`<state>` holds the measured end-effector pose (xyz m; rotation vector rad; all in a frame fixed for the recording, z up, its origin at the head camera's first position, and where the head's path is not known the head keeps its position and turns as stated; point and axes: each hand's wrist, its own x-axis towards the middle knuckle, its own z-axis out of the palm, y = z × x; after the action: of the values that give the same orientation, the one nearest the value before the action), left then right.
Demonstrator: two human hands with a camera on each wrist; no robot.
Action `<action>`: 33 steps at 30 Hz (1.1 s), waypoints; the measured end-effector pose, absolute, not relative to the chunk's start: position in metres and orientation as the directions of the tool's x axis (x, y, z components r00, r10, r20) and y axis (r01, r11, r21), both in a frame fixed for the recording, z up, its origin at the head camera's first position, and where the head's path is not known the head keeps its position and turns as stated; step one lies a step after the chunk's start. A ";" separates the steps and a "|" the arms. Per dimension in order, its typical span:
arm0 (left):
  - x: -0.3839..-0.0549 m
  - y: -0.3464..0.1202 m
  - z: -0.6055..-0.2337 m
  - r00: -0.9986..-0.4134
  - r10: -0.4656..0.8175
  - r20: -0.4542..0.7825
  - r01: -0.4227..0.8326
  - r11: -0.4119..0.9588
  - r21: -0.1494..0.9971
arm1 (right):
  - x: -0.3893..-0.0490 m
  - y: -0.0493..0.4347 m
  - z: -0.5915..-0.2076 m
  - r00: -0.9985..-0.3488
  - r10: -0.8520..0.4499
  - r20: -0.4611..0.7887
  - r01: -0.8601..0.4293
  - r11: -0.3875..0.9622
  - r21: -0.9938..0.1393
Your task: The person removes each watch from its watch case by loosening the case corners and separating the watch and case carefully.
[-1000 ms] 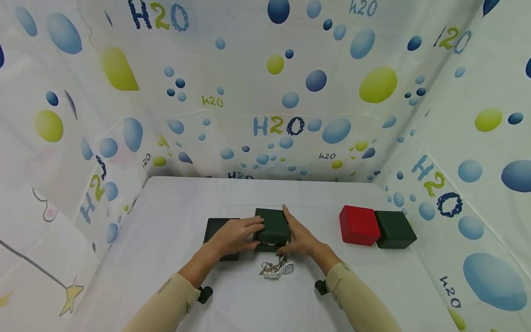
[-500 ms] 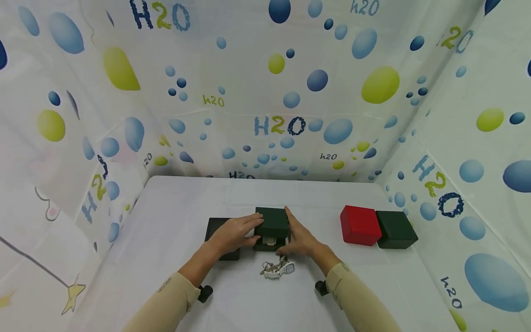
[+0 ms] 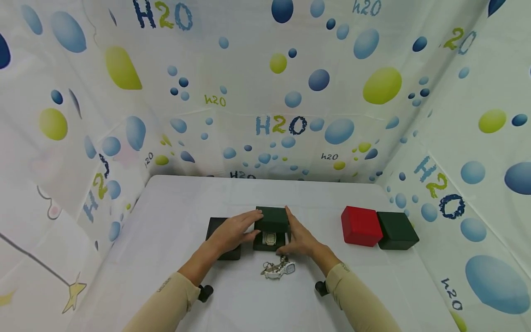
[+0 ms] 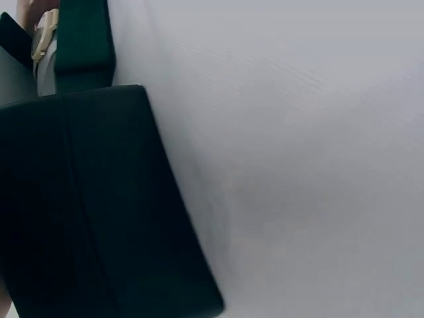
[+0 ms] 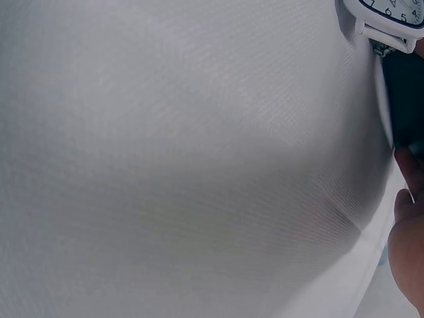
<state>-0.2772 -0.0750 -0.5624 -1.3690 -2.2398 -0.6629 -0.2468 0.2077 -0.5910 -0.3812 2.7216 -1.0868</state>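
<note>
A dark green watch box stands at mid-table in the head view, its lid partly raised. Inside, a gold-toned watch shows on a pale cushion. My left hand pinches the lid at its left side, thumb low and fingers on top. Along the box's right side, my right hand holds it, fingers towards the back and thumb near the front corner. Just in front lies a white watch tangled with a metal bracelet or chain. The right wrist view shows part of its white watch dial.
A black box sits left of the watch box, partly under my left hand. Towards the right, a red box touches another dark green box. A white cloth covers the table; printed curtains surround it.
My left hand has lifted the front of the lid, so the watch box has gone from closed to partly open and the watch inside now shows. My right hand stays in place.
</note>
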 end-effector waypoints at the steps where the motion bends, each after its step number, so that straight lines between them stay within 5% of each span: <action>1: -0.278 -0.075 -0.562 -0.430 0.692 0.579 0.897 0.402 0.185 | -0.247 0.208 -0.591 -0.951 -0.301 -0.076 -0.166 0.701 -0.693; 12: -0.279 -0.071 -0.553 -0.517 0.675 0.527 0.856 0.425 0.295 | -0.244 0.209 -0.597 -0.949 -0.314 -0.039 -0.199 0.686 -0.700; 23: -0.284 -0.062 -0.547 -0.754 0.581 0.307 0.633 0.518 0.575 | -0.244 0.208 -0.594 -0.943 -0.324 -0.077 -0.167 0.660 -0.732; 33: -0.297 -0.054 -0.529 -0.808 0.541 0.234 0.548 0.543 0.637 | -0.242 0.210 -0.587 -0.928 -0.339 -0.155 -0.120 0.665 -0.737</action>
<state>-0.2970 -0.0545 -0.5286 -0.9708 -2.7513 -1.1407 -0.2423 0.2104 -0.5872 -0.3675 2.6024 -1.1235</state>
